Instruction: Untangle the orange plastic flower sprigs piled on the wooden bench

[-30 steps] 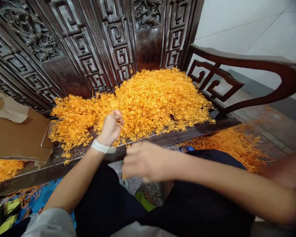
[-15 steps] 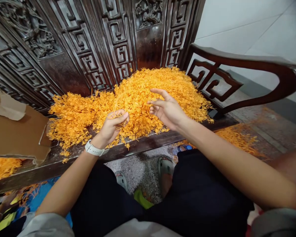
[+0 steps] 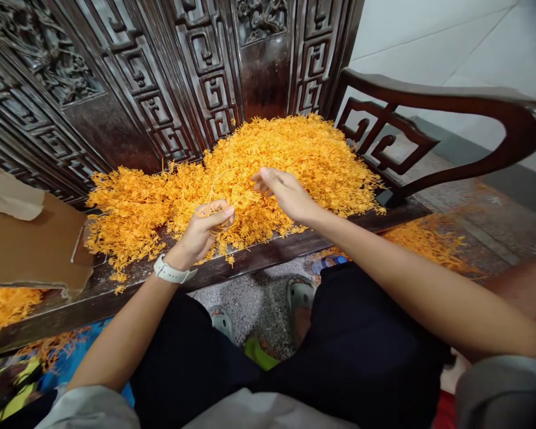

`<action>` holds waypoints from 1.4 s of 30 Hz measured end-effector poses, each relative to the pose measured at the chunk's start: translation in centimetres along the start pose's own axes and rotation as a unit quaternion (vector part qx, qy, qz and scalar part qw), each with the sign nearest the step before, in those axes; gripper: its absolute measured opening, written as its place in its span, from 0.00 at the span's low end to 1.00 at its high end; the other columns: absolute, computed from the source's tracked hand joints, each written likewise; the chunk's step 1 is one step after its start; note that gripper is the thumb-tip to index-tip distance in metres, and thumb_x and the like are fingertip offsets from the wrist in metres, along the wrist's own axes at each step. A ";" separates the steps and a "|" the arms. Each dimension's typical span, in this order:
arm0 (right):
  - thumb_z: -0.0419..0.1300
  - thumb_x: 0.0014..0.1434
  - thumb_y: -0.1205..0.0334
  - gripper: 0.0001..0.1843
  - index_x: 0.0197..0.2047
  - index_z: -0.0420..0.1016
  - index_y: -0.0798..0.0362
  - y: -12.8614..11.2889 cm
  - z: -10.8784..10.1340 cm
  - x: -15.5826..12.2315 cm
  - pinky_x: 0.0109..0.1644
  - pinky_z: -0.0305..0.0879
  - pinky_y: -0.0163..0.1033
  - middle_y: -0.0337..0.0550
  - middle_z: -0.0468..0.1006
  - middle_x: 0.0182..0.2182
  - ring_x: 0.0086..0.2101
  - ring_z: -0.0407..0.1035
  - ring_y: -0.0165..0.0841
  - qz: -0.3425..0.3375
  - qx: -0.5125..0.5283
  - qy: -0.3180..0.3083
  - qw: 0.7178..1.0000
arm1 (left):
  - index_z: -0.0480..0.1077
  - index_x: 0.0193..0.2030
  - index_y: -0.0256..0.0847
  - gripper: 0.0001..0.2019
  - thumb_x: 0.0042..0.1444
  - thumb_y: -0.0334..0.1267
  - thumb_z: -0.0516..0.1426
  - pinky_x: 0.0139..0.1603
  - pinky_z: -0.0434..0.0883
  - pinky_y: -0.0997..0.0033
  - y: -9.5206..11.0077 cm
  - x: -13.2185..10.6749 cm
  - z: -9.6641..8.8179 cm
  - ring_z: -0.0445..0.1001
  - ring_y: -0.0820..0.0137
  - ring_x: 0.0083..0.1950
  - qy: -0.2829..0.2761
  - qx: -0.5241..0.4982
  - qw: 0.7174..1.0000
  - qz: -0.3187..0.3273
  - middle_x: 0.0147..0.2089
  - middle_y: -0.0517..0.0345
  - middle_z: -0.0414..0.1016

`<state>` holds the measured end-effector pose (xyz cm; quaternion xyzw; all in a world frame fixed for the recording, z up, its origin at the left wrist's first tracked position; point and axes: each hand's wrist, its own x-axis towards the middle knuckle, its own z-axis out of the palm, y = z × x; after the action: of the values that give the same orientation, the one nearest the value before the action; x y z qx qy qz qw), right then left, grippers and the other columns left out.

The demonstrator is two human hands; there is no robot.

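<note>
Orange heap [image 3: 290, 143]: is lying on the bench [image 3: 268, 255], carved back [image 3: 263, 77] and 1 armrest [image 3: 451, 102] likely stopping spills.
Left hand [image 3: 199, 234]: is pinching thin orange strands [image 3: 209, 208], probably keeping them gathered.
Right hand [image 3: 286, 192]: is hanging half-curled by the heap; cannot tell if gripping.

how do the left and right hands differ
The left hand has a white strap at its wrist; the right hand has none. The left hand holds thin orange strands; none shows clearly in the right hand. Both hands appear in front of the orange pile.
</note>
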<state>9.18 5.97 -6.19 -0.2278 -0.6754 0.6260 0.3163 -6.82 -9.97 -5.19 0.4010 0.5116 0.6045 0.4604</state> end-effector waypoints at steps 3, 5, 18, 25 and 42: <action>0.62 0.65 0.34 0.26 0.37 0.71 0.50 -0.7 1.6 -1.6 0.38 0.68 0.40 0.46 0.78 0.34 0.34 0.70 0.33 0.057 0.089 -0.114 0.988 | 0.77 0.28 0.41 0.13 0.59 0.46 0.68 0.35 0.61 0.68 -0.2 -0.1 0.1 0.63 0.71 0.30 0.024 0.052 0.998 0.025 0.28 0.58 0.70; 0.65 0.64 0.35 0.25 0.38 0.69 0.50 -1.1 2.6 -2.5 0.35 0.66 0.39 0.43 0.77 0.31 0.31 0.69 0.31 0.080 0.152 -0.131 0.976 | 0.78 0.29 0.42 0.14 0.60 0.48 0.67 0.35 0.61 0.67 -0.1 -0.3 0.5 0.62 0.71 0.30 0.019 0.092 0.994 0.049 0.28 0.58 0.70; 0.62 0.67 0.44 0.21 0.31 0.64 0.48 0.2 0.2 2.0 0.27 0.56 0.37 0.38 0.63 0.26 0.25 0.54 0.28 0.013 0.081 0.141 0.987 | 0.69 0.21 0.41 0.18 0.56 0.43 0.68 0.34 0.58 0.66 -0.2 -1.5 1.5 0.60 0.72 0.29 -0.006 0.017 1.000 0.024 0.25 0.60 0.64; 0.67 0.62 0.42 0.25 0.54 0.74 0.49 2.2 -7.0 4.7 0.46 0.70 0.49 0.49 0.75 0.42 0.43 0.70 0.41 -0.088 -0.195 0.138 0.967 | 0.73 0.24 0.41 0.15 0.54 0.44 0.70 0.33 0.58 0.66 -0.2 -2.1 0.5 0.62 0.71 0.29 0.007 -0.004 1.000 0.022 0.26 0.59 0.64; 0.69 0.63 0.47 0.19 0.29 0.74 0.50 -1.7 -0.3 -0.5 0.32 0.63 0.38 0.38 0.72 0.23 0.26 0.64 0.29 -0.061 -0.055 -0.106 0.991 | 0.73 0.23 0.40 0.16 0.53 0.43 0.72 0.33 0.59 0.68 -0.3 -2.1 0.7 0.62 0.74 0.28 0.011 0.062 0.998 0.021 0.25 0.61 0.68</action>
<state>9.86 5.66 -4.57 -0.1359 -0.7512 0.5880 0.2676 -5.56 -11.85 -5.44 0.4326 0.5447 0.5857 0.4160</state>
